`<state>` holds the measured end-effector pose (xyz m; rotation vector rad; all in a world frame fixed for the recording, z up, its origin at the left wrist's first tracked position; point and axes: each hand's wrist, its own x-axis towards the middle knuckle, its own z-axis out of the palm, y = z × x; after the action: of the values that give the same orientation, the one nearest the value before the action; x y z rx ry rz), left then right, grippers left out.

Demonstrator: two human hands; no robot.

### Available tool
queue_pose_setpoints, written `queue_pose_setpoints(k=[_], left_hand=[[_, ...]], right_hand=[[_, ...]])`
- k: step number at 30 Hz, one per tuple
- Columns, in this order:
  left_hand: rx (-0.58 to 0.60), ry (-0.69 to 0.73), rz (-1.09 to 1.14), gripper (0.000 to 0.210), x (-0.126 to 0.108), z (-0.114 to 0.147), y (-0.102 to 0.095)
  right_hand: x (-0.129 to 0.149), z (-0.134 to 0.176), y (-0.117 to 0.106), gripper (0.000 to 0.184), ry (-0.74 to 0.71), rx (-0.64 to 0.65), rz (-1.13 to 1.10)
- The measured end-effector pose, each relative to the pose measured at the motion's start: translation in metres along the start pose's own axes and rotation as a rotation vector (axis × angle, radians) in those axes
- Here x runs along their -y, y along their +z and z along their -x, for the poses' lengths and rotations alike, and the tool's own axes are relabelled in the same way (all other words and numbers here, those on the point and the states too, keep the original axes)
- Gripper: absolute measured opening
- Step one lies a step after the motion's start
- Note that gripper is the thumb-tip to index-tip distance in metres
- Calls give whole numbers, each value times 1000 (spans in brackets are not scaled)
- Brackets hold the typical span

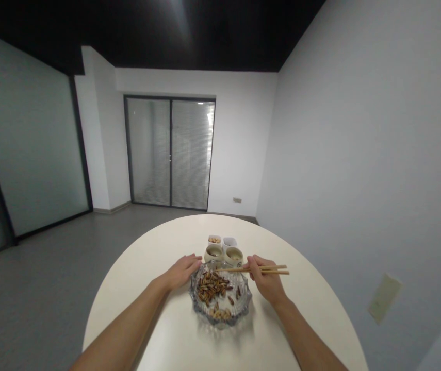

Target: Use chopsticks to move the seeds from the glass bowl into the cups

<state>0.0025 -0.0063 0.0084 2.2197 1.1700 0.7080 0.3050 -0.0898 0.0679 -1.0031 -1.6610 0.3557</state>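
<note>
A clear glass bowl (245, 304) with a scalloped rim stands before me, holding a heap of brown striped seeds (210, 288) on its left and a few paler pieces near its front. My right hand (263, 278) grips a pair of wooden chopsticks (274, 269), whose tips reach left over the back of the bowl. Whether anything is pinched between the tips is too small to tell. At the bowl's left rim rests my left hand (183, 270), fingers stretched out flat with nothing in them. Behind the bowl are two small round cups, a left cup (207, 254) and a right cup (240, 257).
Farther back on the round white table (158, 247) sit two small white dishes, a left dish (210, 243) with light brown pieces and a right dish (230, 241). A white wall (359, 129) rises close on the right. Glass doors (169, 154) stand across the room.
</note>
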Motion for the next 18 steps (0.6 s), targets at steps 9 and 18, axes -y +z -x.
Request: queue_pose_setpoints(k=[9, 18], left_hand=[[22, -16, -24, 72, -1, 1, 0], [29, -27, -30, 81, 5, -2, 4]], right_hand=[[-5, 0, -3, 65, 73, -138, -68], [-24, -8, -11, 72, 56, -425, 27]])
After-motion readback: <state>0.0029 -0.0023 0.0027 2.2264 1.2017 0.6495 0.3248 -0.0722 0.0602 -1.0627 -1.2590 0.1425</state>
